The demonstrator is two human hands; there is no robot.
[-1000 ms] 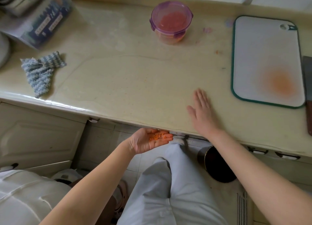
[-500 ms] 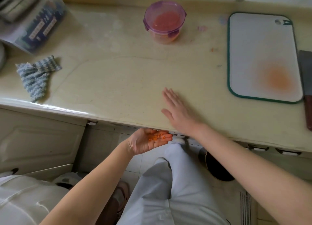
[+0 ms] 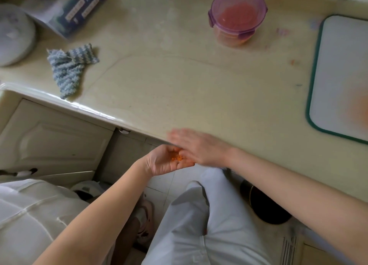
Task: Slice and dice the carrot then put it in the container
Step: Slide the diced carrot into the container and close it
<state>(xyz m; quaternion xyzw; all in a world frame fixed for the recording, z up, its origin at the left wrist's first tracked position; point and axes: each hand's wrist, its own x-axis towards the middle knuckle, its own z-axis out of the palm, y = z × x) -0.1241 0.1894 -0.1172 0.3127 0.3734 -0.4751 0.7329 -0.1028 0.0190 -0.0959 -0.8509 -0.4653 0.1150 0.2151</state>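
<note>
My left hand is cupped palm up just below the counter's front edge, with small orange carrot bits lying in the palm. My right hand lies flat with straight fingers on the counter edge, its fingers blurred and reaching over the left palm. At the back of the counter stands the round container, its purple lid on and orange carrot showing through. The white cutting board with a green rim and an orange stain lies at the right.
A blue-grey knitted cloth lies at the counter's left, beside a white round appliance and a clear box. A dark bin stands on the floor under the counter. Cabinet doors are at lower left.
My right hand has swept leftward along the counter to its front edge and now meets the cupped left hand. The view has shifted right and tilted.
</note>
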